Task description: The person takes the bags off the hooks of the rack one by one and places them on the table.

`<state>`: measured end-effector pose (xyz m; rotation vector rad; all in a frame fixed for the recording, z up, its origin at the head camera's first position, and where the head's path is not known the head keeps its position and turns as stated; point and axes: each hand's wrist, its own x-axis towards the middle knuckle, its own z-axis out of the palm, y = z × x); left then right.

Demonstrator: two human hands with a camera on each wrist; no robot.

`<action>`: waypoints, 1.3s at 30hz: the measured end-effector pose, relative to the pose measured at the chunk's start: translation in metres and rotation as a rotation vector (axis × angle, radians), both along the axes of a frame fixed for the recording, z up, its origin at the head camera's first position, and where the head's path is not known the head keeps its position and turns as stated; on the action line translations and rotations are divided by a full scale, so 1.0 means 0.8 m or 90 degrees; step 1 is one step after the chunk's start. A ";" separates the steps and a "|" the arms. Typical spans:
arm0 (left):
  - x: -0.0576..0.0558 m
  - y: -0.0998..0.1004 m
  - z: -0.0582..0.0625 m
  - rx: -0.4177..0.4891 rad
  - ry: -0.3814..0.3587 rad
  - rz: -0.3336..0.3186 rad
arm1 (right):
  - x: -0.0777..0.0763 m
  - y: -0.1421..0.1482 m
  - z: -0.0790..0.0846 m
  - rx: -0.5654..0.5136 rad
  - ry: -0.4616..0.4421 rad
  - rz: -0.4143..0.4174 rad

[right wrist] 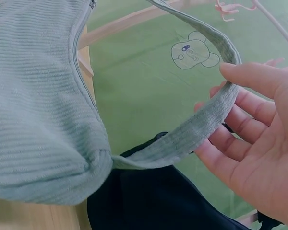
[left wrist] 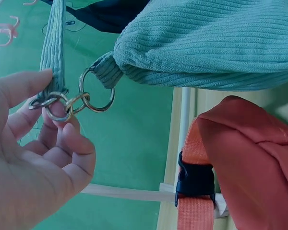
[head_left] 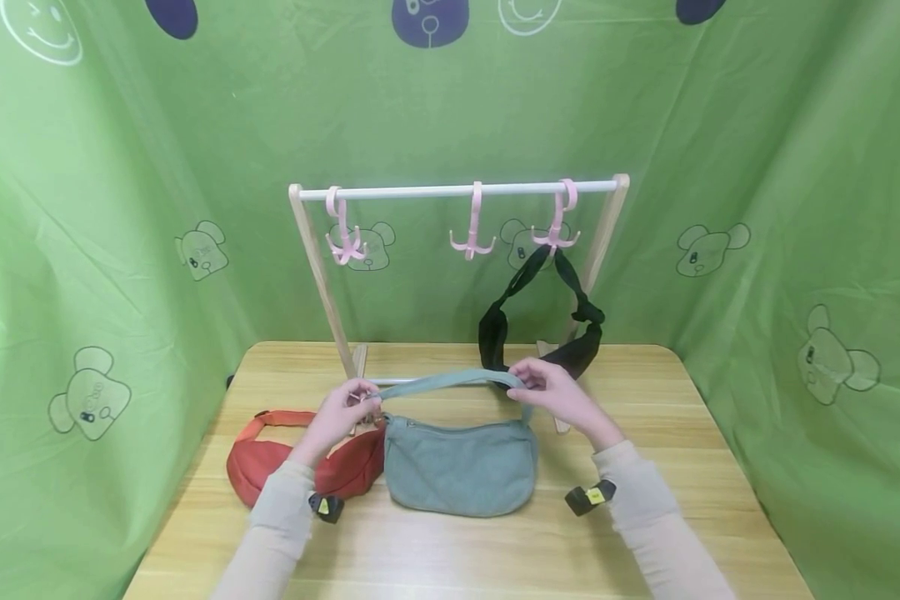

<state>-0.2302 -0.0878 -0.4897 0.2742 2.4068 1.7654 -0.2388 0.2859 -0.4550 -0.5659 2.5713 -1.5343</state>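
Note:
Between my hands is a blue-green corduroy shoulder bag [head_left: 461, 468], its strap [head_left: 450, 380] lifted in an arch above the zipped top. My left hand [head_left: 342, 414] pinches the strap's left end, where metal rings [left wrist: 59, 106] join it to the bag, between thumb and fingers. At the strap's right side my right hand [head_left: 557, 395] pinches the band, thumb on one face and fingers behind it, as the right wrist view shows. A red bag [head_left: 270, 462] with an orange strap and black buckle [left wrist: 196, 181] lies beside the left forearm, partly hidden by it.
Behind the hands stands a wooden rack with a white bar [head_left: 412, 192]. Pink hooks hang from it: left [head_left: 347, 242], middle [head_left: 473, 237] and right [head_left: 557, 233]. A black bag [head_left: 581, 354] hangs from the right hook. Green cloth [head_left: 435, 108] surrounds the wooden table [head_left: 645, 500].

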 end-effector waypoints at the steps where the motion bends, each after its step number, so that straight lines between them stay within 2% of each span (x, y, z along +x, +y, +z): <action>1: -0.001 0.000 -0.001 0.006 -0.002 0.011 | 0.000 -0.002 0.000 0.002 0.003 -0.006; 8: -0.006 0.005 -0.006 0.033 -0.004 0.064 | -0.001 -0.014 -0.003 0.017 0.007 -0.038; 10: -0.007 0.005 -0.008 0.044 -0.010 0.075 | 0.004 -0.021 0.006 0.025 0.004 -0.040; 16: -0.011 0.006 -0.013 0.058 -0.008 0.102 | -0.001 -0.023 -0.004 0.035 0.001 -0.051; 17: -0.012 0.006 -0.014 0.058 -0.007 0.105 | -0.004 -0.021 -0.011 0.032 0.001 -0.054; 26: -0.019 0.006 -0.025 0.050 -0.003 0.124 | -0.004 -0.029 -0.019 0.038 0.017 -0.075; 39: -0.026 0.003 -0.041 0.056 -0.020 0.145 | -0.007 -0.043 -0.035 0.072 0.033 -0.067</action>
